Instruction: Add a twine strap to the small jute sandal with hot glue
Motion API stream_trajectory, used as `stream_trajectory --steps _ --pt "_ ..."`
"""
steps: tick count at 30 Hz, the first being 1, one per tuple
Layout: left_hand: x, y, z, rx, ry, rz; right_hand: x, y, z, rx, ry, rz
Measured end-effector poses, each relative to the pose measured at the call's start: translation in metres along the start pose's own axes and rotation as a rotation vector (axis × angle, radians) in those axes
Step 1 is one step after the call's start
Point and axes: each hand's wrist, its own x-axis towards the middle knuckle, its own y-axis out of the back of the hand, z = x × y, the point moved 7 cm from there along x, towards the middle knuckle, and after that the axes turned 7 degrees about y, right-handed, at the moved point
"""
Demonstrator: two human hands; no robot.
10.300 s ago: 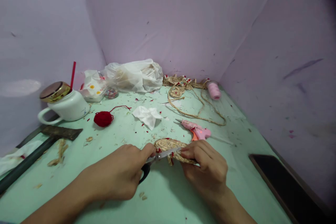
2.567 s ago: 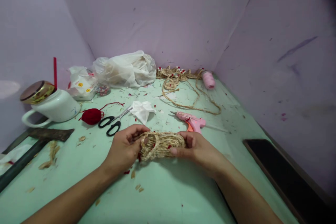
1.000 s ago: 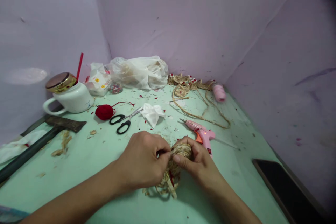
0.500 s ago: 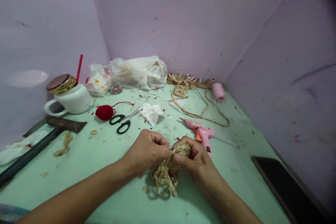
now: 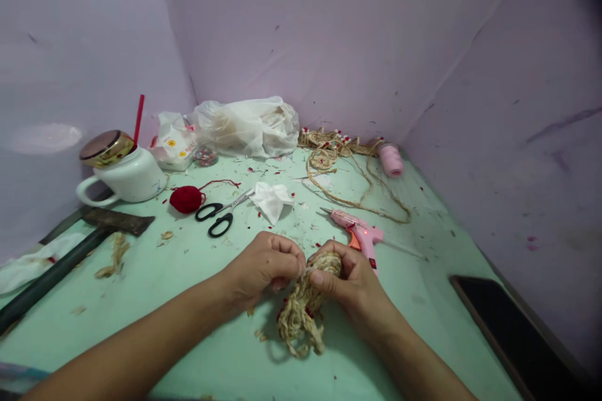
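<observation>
A coiled piece of braided straw (image 5: 301, 319), with bits of red yarn in it and a loose loop at its lower end, is in front of me. My right hand (image 5: 345, 279) grips its upper end, thumb in front and fingers behind. At the coil's upper left edge, my left hand (image 5: 277, 263) is closed in a pinch; whatever lies between those fingertips is too small to tell. Just beyond my right hand lies a pink hot glue gun (image 5: 360, 229) with an orange trigger. Black-handled scissors (image 5: 223, 213) rest on the table, their tips by a crumpled white tissue (image 5: 271, 202).
At left are a ball of red yarn (image 5: 186, 199), a hammer (image 5: 115, 221) and a white mug (image 5: 129, 178) with a gold lid. Along the back sit a plastic bag (image 5: 249, 128), straw cord (image 5: 362, 205) and a pink thread spool (image 5: 391, 161). A dark phone-like slab (image 5: 498, 326) lies right.
The scissors, in my left hand earlier, now lie on the table. The straw piece has been turned on end. Over the last second my left hand has pulled slightly away and come back to its edge.
</observation>
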Motion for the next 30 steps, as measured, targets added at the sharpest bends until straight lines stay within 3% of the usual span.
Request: stream_trajectory --steps 6,10,13,21,30 --pt "0.003 -0.003 -0.004 -0.05 -0.022 -0.122 -0.002 -0.003 0.003 0.048 0.006 -0.019" --pt "-0.002 -0.002 0.003 0.054 -0.127 -0.152 -0.002 -0.002 0.002 0.047 0.006 -0.008" --pt "-0.005 -0.001 0.006 0.143 -0.133 -0.146 -0.002 -0.002 0.001 0.049 -0.004 -0.003" --pt "-0.017 0.001 0.016 0.55 -0.225 -0.124 -0.001 -0.001 -0.001 0.06 0.009 0.016" --pt "-0.025 -0.007 0.009 0.755 -0.181 -0.188 0.0 0.003 -0.002 0.04 0.033 0.068"
